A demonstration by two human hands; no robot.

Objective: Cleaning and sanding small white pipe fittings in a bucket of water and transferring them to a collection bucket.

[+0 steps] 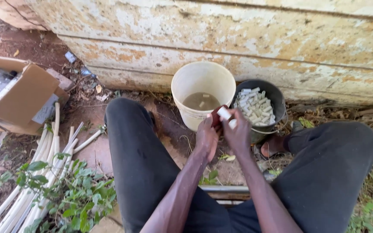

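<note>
Head view: left hand (207, 137) and right hand (238, 131) both pinch a short white pipe piece (224, 113) over the white bucket (186, 86) rim. Probably best keeping fingers clear of its open ends, near the black bucket (277, 97).

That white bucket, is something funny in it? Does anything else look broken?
The white bucket holds murky brown water with small white bits floating in it. Behind it, the wall looks damaged: its pale paint is peeling and flaking off all over. Nothing looks spilled.
</note>
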